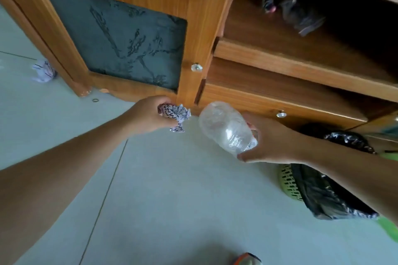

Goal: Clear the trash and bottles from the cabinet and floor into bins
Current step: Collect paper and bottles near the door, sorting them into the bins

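The wooden cabinet [200, 34] fills the top of my view, its dark patterned door [116, 41] shut and its open shelves [301, 58] to the right, where a dark bundle [301, 15] lies, too blurred for me to name. Below it spreads the pale tiled floor [172, 189]. At my right, under my forearm, a green basket bin [288, 183] lined with a black bag [327, 198] stands on the floor. My right hand [273, 142] is wrapped around a clear plastic bottle [226, 129], held tilted above the floor just in front of the cabinet's base. My left hand [148, 116] is closed on a crumpled paper [175, 115] with black squiggles, near the bottle. Another crumpled wad [43, 71] lies on the floor by the cabinet's left corner.
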